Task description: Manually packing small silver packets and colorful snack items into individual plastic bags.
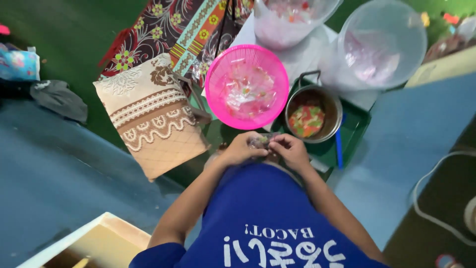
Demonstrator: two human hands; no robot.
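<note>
Both my hands meet just in front of my blue shirt, pinching one small clear plastic packet [261, 141] between them. My left hand [241, 148] grips its left side, my right hand [290, 150] its right side. What the packet holds is too small to tell. Right beyond my hands stands a pink plastic basket [218, 74] with several small clear packets inside. To its right a metal pot [331, 101] holds red, green and orange pieces.
The pot sits on a green tray [358, 130] with a blue stick [339, 149] beside it. Two clear plastic tubs [384, 44] [290, 22] stand at the back. A beige patterned cloth [151, 121] and a dark flowered cloth [163, 30] lie left. A white cable [421, 198] curves at right.
</note>
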